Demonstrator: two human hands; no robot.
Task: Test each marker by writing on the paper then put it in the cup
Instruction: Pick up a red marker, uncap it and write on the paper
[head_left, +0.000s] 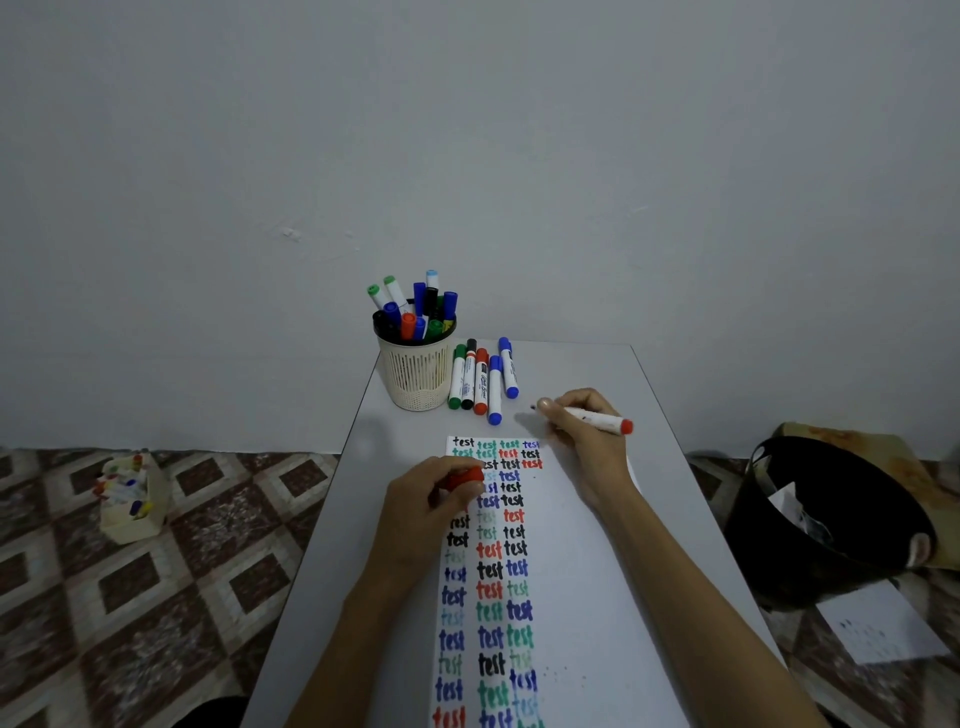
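Observation:
My right hand (584, 441) holds an uncapped red marker (597, 420), its tip pointing left just above the paper's top right corner. My left hand (431, 499) rests on the paper and grips the marker's red cap (465, 477). The white paper (582, 571) lies along the table, filled with columns of the word "test" in black, green, blue and red. A cream mesh cup (415, 371) stands at the table's far left corner, holding several markers. Beside it, to the right, several capped markers (483, 379) lie in a row.
The grey table (332, 571) is narrow, with a wall right behind it. On the patterned floor, a small box of markers (130, 493) sits at the left, a black bin (831, 519) at the right, and a loose sheet of paper (878, 623) near the bin.

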